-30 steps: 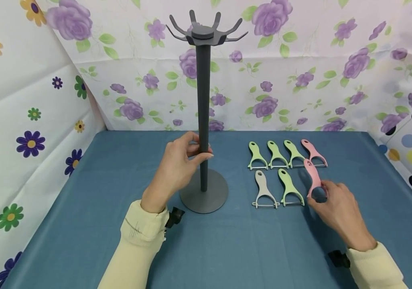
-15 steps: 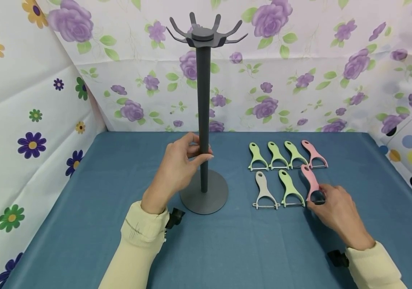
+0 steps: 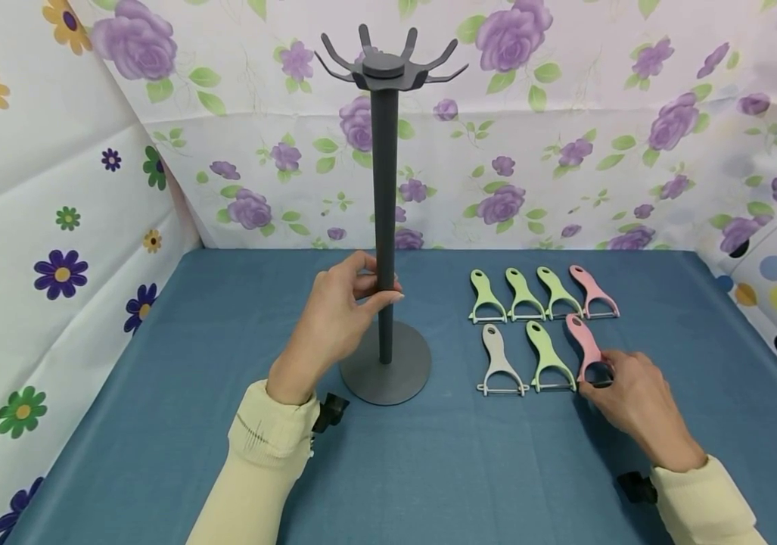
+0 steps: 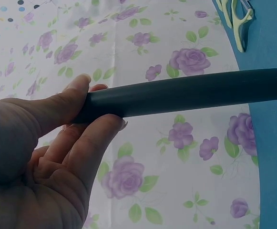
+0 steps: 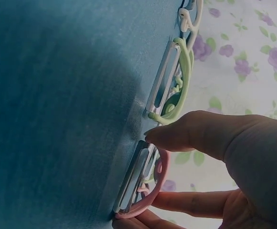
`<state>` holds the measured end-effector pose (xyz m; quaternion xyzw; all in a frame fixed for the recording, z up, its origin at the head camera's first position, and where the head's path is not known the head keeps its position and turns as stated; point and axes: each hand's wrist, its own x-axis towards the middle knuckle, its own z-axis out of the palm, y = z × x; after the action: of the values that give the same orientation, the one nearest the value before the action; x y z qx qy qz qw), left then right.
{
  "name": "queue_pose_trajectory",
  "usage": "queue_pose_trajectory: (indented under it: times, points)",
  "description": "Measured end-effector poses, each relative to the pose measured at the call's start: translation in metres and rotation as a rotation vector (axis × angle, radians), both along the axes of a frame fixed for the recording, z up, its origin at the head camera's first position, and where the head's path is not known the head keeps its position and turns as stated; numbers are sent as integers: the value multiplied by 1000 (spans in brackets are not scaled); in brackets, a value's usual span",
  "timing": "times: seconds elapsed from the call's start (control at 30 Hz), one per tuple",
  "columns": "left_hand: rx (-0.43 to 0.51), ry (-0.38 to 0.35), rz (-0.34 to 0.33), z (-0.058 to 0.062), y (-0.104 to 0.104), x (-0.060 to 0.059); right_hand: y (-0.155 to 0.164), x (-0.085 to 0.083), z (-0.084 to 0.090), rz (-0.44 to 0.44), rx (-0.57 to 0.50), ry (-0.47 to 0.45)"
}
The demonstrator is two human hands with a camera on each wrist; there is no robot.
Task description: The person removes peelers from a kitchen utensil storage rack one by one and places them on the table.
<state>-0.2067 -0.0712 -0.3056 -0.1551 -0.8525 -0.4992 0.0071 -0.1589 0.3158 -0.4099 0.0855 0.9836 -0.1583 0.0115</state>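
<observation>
My left hand (image 3: 335, 314) grips the lower part of the dark grey pole of a hook stand (image 3: 384, 174), thumb on the near side and fingers behind. The stand is upright on its round base, with several bare hooks fanning out at the top. My right hand (image 3: 636, 401) pinches a pink Y-shaped peeler (image 3: 584, 339) by its head, at the right end of the front row. In the right wrist view, thumb and fingers hold the two sides of its pink frame (image 5: 158, 188), with the blade close to the cloth. A green peeler (image 3: 546, 348) lies just left of it.
A pale grey peeler (image 3: 495, 352) lies at the left end of the front row. Behind it, a back row holds several green peelers (image 3: 483, 291) and a pink one (image 3: 589, 288). Blue cloth (image 3: 470, 469) covers the table, with a flowered sheet (image 3: 259, 151) behind.
My right hand has lowered the pink peeler onto the cloth and shifted it slightly towards me, in line with the front row. The left hand has stayed on the pole.
</observation>
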Motion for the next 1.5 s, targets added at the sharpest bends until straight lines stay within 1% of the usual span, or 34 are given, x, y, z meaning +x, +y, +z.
queue_pose_trajectory:
  times: [0.17, 0.4, 0.73, 0.97, 1.17, 1.3, 1.4, 1.5]
  points:
    - [0, -20, -3, -2, 0, 2, 1, 3, -2, 10, 9, 2]
    - [15, 7, -13, -2, 0, 0, 1, 2, -2, 3, 19, 3]
    - [11, 2, -11, -3, -1, 0, -1, -1, 1, -12, 23, -58]
    - [7, 23, -13, -3, -1, -1, 0, -1, -1, -1, 19, -38]
    - [-15, 30, -11, -6, -2, 1, 0, 0, -4, -1, 14, -58]
    - [-17, 52, -9, -6, -2, 2, 0, -1, -4, 5, 19, -57]
    - [1, 72, -11, -8, -1, 1, 1, -4, -1, 12, 21, -75]
    - [12, 91, -20, -12, 1, -1, 4, -6, 3, 24, 25, -113]
